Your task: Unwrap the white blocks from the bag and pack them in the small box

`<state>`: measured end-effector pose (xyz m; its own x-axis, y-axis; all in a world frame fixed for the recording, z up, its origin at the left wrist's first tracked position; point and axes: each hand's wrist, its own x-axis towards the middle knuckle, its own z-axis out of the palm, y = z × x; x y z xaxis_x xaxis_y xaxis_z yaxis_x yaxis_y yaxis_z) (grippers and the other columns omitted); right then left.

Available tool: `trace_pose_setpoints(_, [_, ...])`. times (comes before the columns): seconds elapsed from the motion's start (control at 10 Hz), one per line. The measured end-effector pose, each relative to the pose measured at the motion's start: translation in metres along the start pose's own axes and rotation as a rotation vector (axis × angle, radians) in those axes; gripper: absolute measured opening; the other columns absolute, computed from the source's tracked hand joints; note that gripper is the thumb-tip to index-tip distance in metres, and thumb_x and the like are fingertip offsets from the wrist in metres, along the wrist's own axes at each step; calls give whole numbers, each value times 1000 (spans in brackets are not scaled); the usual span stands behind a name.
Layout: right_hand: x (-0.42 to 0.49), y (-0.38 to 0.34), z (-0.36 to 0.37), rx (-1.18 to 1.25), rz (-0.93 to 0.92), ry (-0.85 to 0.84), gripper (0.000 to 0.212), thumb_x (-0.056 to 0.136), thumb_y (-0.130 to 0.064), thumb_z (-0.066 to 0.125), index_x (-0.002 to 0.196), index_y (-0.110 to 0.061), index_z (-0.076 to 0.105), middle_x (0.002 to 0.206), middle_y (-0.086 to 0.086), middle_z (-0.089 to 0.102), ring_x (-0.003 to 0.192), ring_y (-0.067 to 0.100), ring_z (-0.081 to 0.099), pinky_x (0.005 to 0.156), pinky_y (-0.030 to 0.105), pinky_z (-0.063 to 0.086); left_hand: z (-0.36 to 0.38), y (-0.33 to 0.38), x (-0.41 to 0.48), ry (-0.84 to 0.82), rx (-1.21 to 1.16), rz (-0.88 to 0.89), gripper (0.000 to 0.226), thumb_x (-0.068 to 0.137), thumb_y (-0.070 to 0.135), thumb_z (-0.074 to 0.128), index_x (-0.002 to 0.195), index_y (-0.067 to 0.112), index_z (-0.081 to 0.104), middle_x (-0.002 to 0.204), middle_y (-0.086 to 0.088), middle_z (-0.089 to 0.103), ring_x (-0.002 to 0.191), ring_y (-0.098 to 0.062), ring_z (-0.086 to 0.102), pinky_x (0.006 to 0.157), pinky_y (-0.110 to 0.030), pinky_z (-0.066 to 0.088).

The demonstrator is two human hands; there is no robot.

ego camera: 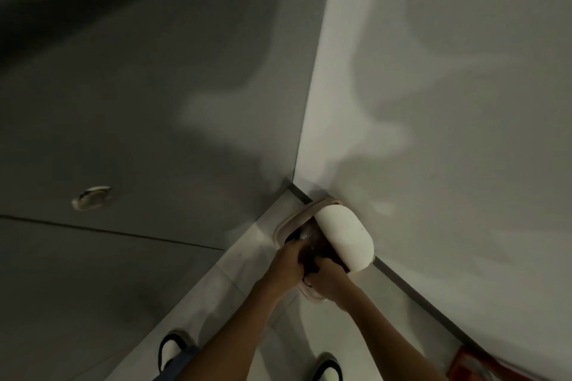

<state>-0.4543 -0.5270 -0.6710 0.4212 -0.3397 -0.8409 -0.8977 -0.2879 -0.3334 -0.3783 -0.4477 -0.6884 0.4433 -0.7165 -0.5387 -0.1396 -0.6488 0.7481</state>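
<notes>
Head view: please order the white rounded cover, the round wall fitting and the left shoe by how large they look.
Largest: the white rounded cover, clearly.
Then the round wall fitting and the left shoe: these look alike. The shoe is partly hidden and nearer the camera, so I leave them unranked.

Smooth matt plastic — white lid [343,238]; glossy — floor [235,272].

Dim, soft-focus wide-angle view; broad shadows fall across both walls [464,71].

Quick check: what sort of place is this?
Probably an indoor room corner: two plain walls meet, pale floor tiles with dark skirting, and a white-lidded bin stands there.
</notes>
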Motion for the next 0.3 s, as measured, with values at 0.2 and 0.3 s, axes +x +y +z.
trace_pose_setpoints(0.2, [-82,-49,-61,-249,-174,187,41,97,-18,44,137,-8,43,135,13,52,124,28,49,104,35,38,-57,80,-58,113,101,134,49,91,1,44,139,15,44,130,0,51,124,-15,48,104,-24,37])
trace_pose_setpoints(0.3, [-124,-73,-102,-198,-239,266,47,92,-13,49,138,-9,41,135,16,50,123,31,49,102,38,43,-93,130,-87,140,214,107,52,93,15,51,144,14,36,144,-5,41,133,-23,39,109,-37,36])
